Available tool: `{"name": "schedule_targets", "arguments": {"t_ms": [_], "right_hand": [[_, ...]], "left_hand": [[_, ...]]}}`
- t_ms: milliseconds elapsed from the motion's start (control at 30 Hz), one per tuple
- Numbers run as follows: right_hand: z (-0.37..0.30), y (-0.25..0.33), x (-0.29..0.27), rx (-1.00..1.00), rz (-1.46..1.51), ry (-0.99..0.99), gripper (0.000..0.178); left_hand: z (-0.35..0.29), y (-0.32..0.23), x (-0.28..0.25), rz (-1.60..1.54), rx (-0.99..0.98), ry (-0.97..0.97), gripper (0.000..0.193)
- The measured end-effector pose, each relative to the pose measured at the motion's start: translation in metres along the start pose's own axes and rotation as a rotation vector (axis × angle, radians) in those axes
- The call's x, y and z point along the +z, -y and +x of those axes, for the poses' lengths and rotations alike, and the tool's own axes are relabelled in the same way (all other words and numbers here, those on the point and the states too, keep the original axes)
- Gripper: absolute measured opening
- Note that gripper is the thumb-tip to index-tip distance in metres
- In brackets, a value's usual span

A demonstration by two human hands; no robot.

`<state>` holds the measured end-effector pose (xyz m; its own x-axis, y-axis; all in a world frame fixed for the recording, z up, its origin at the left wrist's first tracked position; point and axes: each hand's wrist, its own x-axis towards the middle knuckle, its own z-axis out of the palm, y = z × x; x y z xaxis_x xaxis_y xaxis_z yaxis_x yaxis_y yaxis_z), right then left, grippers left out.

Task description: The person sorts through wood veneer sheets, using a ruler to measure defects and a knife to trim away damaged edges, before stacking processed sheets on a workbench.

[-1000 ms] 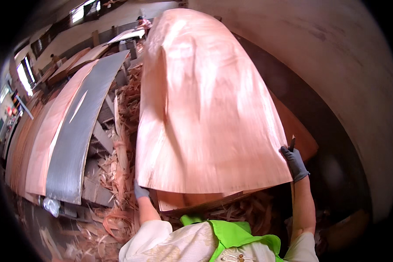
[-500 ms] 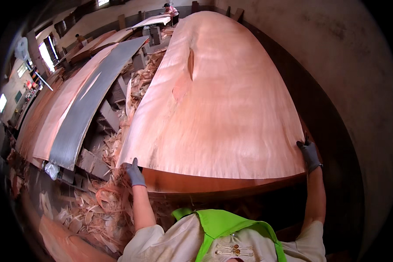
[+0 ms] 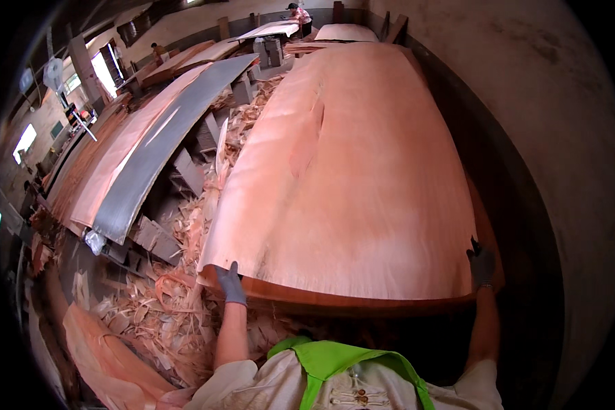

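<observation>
A wide, thin pinkish wood veneer sheet (image 3: 362,205) stretches away in front of me, with a lengthwise split and a wrinkle left of its middle. My left hand (image 3: 231,283), in a grey glove, is closed on its near left corner, thumb on top and the other fingers hidden below. My right hand (image 3: 482,265), gloved in grey with dark fingertips, grips the right edge near the front corner. Under the sheet shows a reddish-brown stack of sheets (image 3: 287,295); the veneer's near edge sits just above the stack's front.
Wood shavings (image 3: 164,314) heap on the floor at left. A dark grey panel (image 3: 157,150) and more veneer lie on blocks beyond them. A wall (image 3: 526,82) rises at right. A person (image 3: 298,17) stands by a far table, and a fan (image 3: 53,74) is at far left.
The veneer sheet has come down and lies flatter, its near edge lower in view. Both hands have moved lower with it. Another pale sheet now shows beyond its far end.
</observation>
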<state>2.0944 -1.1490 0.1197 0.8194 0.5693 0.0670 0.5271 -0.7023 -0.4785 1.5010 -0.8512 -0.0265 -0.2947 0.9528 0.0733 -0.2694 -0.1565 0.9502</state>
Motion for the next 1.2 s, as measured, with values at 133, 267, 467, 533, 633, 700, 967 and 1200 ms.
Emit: {"name": "schedule_targets", "arguments": {"t_ms": [133, 267, 467, 533, 633, 700, 967, 1200], "right_hand": [[0.007, -0.042, 0.019, 0.025, 0.03, -0.025, 0.03], [0.014, -0.081, 0.038, -0.003, 0.176, -0.024, 0.043], [0.011, -0.055, 0.024, 0.1, -0.052, 0.041, 0.034], [0.009, -0.059, 0.032, 0.111, -0.087, 0.042, 0.032], [0.013, -0.069, 0.046, 0.127, -0.124, 0.03, 0.031], [0.007, -0.052, 0.048, 0.156, -0.154, 0.046, 0.032], [-0.008, -0.132, 0.102, 0.146, -0.211, -0.111, 0.031], [0.023, -0.048, 0.098, 0.127, -0.054, 0.007, 0.038]], "left_hand": [[-0.016, 0.011, -0.003, -0.319, -0.271, 0.023, 0.064], [0.014, 0.044, -0.054, -0.715, -0.596, 0.059, 0.045], [0.068, 0.066, -0.094, -0.636, -0.478, -0.072, 0.043], [0.083, 0.066, -0.101, -0.482, -0.416, -0.133, 0.041], [0.084, 0.063, -0.089, -0.166, -0.344, -0.294, 0.039], [0.079, 0.051, -0.087, -0.09, -0.302, -0.386, 0.037], [0.044, 0.086, -0.13, 0.133, -0.334, -0.46, 0.036], [0.08, 0.166, -0.171, 1.007, -0.222, -0.41, 0.02]]}}
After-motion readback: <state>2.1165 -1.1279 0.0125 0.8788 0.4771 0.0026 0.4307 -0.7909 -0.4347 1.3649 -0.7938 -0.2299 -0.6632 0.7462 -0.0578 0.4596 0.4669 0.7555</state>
